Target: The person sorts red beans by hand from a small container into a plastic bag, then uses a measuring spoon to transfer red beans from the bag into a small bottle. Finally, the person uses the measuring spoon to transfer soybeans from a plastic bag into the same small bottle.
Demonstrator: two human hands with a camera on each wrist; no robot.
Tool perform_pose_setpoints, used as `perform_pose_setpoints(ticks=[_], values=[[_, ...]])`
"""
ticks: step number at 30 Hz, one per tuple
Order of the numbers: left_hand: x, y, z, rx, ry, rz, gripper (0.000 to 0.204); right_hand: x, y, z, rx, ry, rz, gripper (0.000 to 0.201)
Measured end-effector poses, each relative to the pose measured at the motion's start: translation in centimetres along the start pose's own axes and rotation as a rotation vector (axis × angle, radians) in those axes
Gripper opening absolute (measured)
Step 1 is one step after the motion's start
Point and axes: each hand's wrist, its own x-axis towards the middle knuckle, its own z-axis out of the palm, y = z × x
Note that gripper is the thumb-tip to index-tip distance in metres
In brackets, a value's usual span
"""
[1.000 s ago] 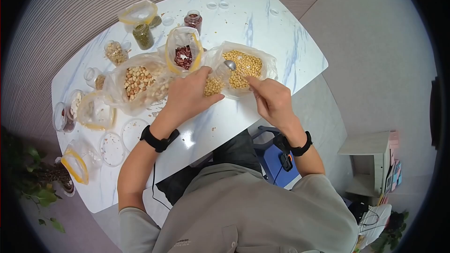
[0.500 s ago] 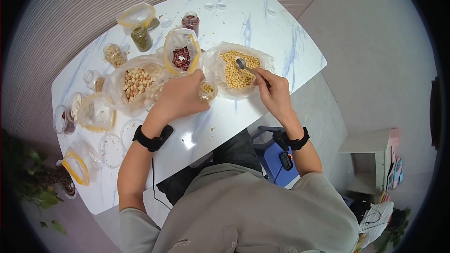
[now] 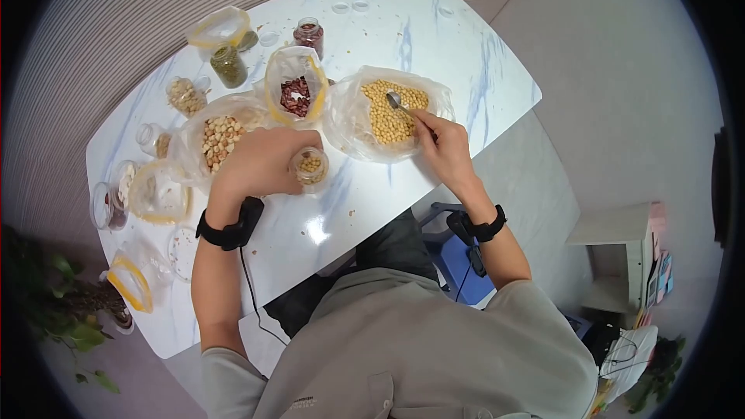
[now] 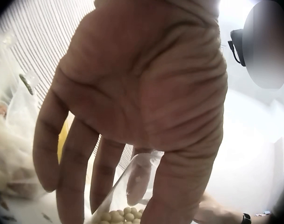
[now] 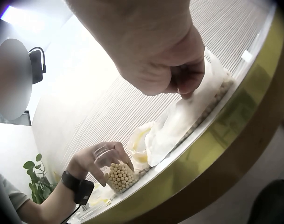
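My left hand grips a clear jar partly filled with yellow soybeans, its mouth upward, close to the table. In the right wrist view the fingers wrap the side of the jar, and soybeans fill its lower part. From the left wrist, beans show between thumb and fingers. My right hand pinches the handle of a metal spoon, whose bowl lies over the soybeans in an open plastic bag. In the right wrist view the spoon is hidden behind the hand.
Left of the soybean bag are a bag of red beans and a bag of pale brown nuts or beans. Filled jars stand behind, among them green beans and red beans. Lids lie at the back edge.
My left hand has carried the jar left and toward me, away from the soybean bag. The right hand has drawn the spoon from the jar's mouth to over the bag's beans.
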Motion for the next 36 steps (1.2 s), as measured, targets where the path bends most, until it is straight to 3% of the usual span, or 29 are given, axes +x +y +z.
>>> perform_pose_setpoints(ticks=[8,13,17,19,23,26,29,32,34,36], values=[[0.4,-0.2,0.1,-0.052,0.007,-0.015,0.059,0.2,0.0,0.0,-0.081,0.009,-0.079,0.022],[0.4,-0.8,0.5,-0.079,0.044,0.035,0.058,0.1,-0.3,0.0,-0.105,-0.037,-0.056,0.021],[0.6,-0.7,0.4,-0.044,0.145,-0.031,0.063,0.3,0.0,0.2,-0.040,-0.012,0.012,0.022],[0.5,0.5,-0.5,-0.063,0.170,-0.147,0.063,0.3,0.2,0.2,0.046,-0.051,0.046,0.021],[0.4,1.0,-1.0,-0.044,0.152,-0.125,0.064,0.3,0.9,-0.1,0.249,-0.200,0.159,0.024],[0.6,-0.1,0.0,-0.052,0.165,-0.074,0.063,0.6,0.5,-1.0,0.573,-0.317,0.414,0.026],[0.8,-0.4,0.3,-0.045,0.159,-0.049,0.067,0.8,0.9,-1.3,0.814,-0.268,0.602,0.027],[0.8,0.1,0.0,-0.072,0.113,-0.088,0.074,0.8,1.4,-1.8,0.993,-0.225,0.675,0.026],[0.9,1.0,-0.4,-0.125,0.069,-0.141,0.074,0.7,1.8,-1.9,1.029,-0.213,0.657,0.026],[1.0,1.1,0.1,-0.162,0.111,-0.074,0.062,0.7,1.9,-2.1,1.057,-0.196,0.647,0.025]])
